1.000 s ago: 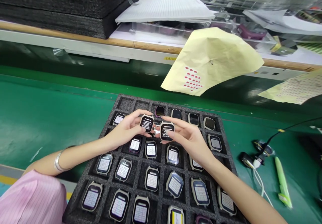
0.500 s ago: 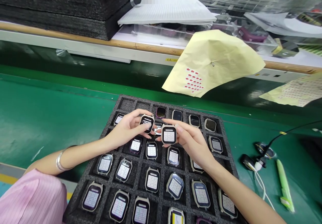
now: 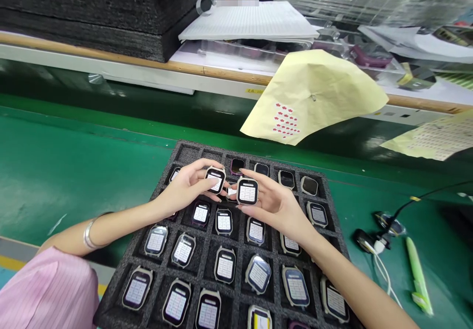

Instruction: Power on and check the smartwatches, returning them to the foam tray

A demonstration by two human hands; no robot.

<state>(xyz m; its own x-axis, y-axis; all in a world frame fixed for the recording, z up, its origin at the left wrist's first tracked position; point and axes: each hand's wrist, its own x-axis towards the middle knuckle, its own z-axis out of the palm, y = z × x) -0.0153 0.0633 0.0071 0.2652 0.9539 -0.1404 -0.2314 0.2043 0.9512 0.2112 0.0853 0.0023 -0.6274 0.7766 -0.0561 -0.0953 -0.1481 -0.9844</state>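
My left hand (image 3: 190,182) holds a pale-framed smartwatch (image 3: 215,180), its thumb resting on the lit screen. Close beside it, my right hand (image 3: 279,202) grips a second pale-framed watch (image 3: 247,191) between fingers and thumb, and that screen shows a white grid. Both hands are above a black foam tray (image 3: 236,289) with compartments. Several watches lie in the tray, many with lit white screens, while those in the back row, such as the purple-framed watch (image 3: 237,166), are dark. Part of the tray is hidden under my hands and right forearm.
To the right lie a green pen-like object (image 3: 418,275), a black device (image 3: 364,239) and a white cable (image 3: 385,270). Yellow paper (image 3: 318,92) hangs from the shelf. Stacked black foam (image 3: 81,18) stands at the back left, near papers (image 3: 254,21). A person is partly visible behind.
The left-hand watch's screen has changed from dark with text to a white list. My right thumb has moved from the watch's upper right corner to below it. The view has shifted slightly.
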